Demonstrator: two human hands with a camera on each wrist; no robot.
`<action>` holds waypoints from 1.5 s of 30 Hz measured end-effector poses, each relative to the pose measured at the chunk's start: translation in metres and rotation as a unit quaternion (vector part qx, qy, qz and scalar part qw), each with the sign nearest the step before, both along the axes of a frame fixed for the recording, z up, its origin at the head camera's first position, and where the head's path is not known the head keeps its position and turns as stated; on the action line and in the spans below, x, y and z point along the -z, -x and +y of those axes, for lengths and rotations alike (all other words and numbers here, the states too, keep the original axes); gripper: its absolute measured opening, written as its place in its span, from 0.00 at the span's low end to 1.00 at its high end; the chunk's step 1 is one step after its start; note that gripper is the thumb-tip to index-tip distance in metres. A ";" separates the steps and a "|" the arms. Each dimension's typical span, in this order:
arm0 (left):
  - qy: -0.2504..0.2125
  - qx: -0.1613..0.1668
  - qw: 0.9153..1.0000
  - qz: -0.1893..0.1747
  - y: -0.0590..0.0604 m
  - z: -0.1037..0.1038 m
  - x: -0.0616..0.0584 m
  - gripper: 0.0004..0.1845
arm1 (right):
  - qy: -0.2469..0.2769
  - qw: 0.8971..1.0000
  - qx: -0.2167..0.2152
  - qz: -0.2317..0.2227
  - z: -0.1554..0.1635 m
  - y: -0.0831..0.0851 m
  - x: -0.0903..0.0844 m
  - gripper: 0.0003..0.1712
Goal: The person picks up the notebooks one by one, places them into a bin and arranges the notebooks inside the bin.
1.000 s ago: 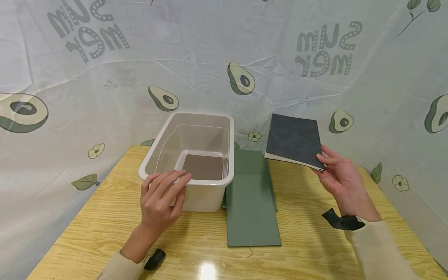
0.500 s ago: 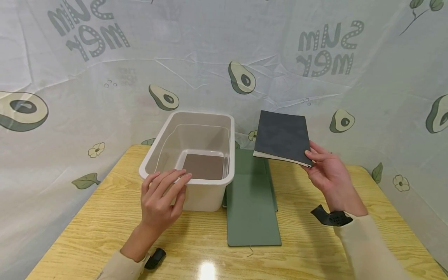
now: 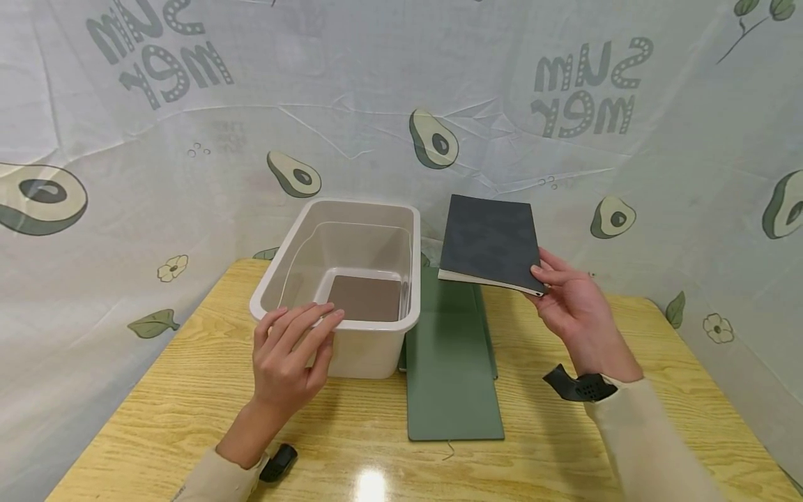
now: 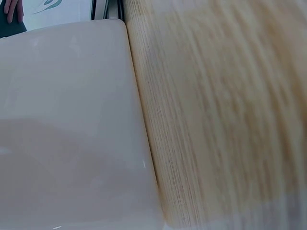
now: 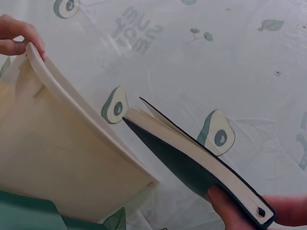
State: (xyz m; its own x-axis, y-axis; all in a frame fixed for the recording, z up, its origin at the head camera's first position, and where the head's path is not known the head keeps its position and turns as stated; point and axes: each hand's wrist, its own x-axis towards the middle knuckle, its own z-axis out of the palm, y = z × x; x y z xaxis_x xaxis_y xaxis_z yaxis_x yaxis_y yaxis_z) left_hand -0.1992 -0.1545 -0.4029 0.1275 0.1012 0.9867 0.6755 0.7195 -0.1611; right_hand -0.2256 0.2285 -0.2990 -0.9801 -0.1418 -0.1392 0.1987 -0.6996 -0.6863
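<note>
My right hand (image 3: pixel 567 307) pinches the near right corner of a dark grey notebook (image 3: pixel 489 242) and holds it in the air, just right of a white plastic bin (image 3: pixel 351 335). In the right wrist view the notebook (image 5: pixel 192 165) shows its cream page edge, with my thumb (image 5: pixel 225 208) under its corner. My left hand (image 3: pixel 291 355) rests on the bin's near rim with its fingers straight; its fingertips (image 5: pixel 14 36) show at the rim in the right wrist view. A brown flat thing (image 3: pixel 366 298) lies on the bin's floor. The left wrist view shows only the bin's side (image 4: pixel 72 129) and the table (image 4: pixel 216 120).
A green notebook (image 3: pixel 452 369) lies flat on the wooden table (image 3: pixel 188 390) right of the bin, with another green one under it. A small black object (image 3: pixel 278 464) sits by my left wrist. An avocado-print cloth (image 3: pixel 157 139) hangs behind and at both sides.
My right hand has carried the dark grey notebook leftward, closer to the bin. My left hand has stayed on the bin's rim.
</note>
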 end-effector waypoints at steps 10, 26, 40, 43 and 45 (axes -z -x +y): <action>-0.001 -0.001 1.000 0.001 -0.001 0.000 -0.001 0.12 | -0.033 0.999 -0.012 0.010 -0.019 0.002 -0.005 0.43; 0.002 -0.005 1.000 0.000 -0.003 0.000 -0.002 0.12 | -0.075 0.997 -0.026 0.018 -0.050 0.011 -0.008 0.38; 0.001 0.002 1.000 0.000 0.000 0.002 -0.002 0.13 | -0.092 0.995 -0.033 0.030 -0.066 0.018 -0.006 0.38; 0.001 0.000 1.000 -0.003 0.000 0.002 -0.001 0.13 | -0.097 0.994 -0.036 0.036 -0.069 0.020 -0.005 0.38; 0.002 -0.002 1.000 -0.005 0.000 0.002 -0.001 0.13 | -0.092 0.994 -0.039 0.038 -0.072 0.021 -0.004 0.38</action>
